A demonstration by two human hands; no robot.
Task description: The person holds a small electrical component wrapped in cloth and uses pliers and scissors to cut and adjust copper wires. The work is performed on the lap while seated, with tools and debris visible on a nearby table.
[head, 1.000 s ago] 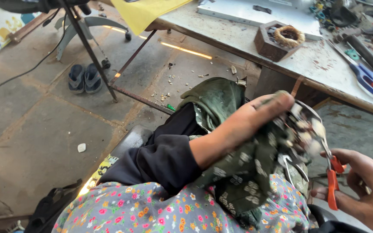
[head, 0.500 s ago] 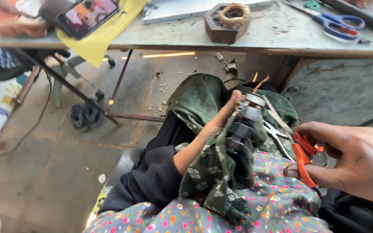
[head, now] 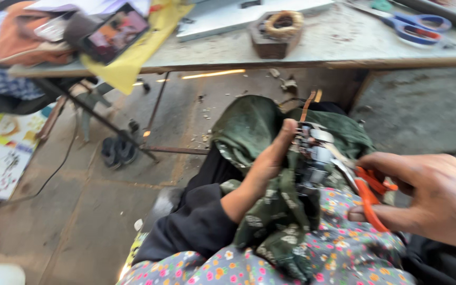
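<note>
My left hand (head: 262, 171) comes out of a black sleeve and grips a grey metal motor part (head: 312, 158) wrapped in a green patterned cloth (head: 270, 221) on my lap. The thumb points up along the part. My right hand (head: 428, 198) holds orange-handled pliers (head: 368, 192), whose metal jaws touch the part's right side. A flowered garment (head: 339, 258) covers my knees under both hands.
A worn workbench (head: 344, 47) stands just ahead, with a square block holding a wire coil (head: 276, 31) and blue scissors (head: 415, 26). A phone (head: 114, 31) on a stand hangs at the upper left. Sandals (head: 118, 152) lie on the concrete floor.
The view has swung left and down. My left hand shifted its grip from lying over the wrapped part to holding its side, thumb up. My right hand brought the pliers closer to the part.
</note>
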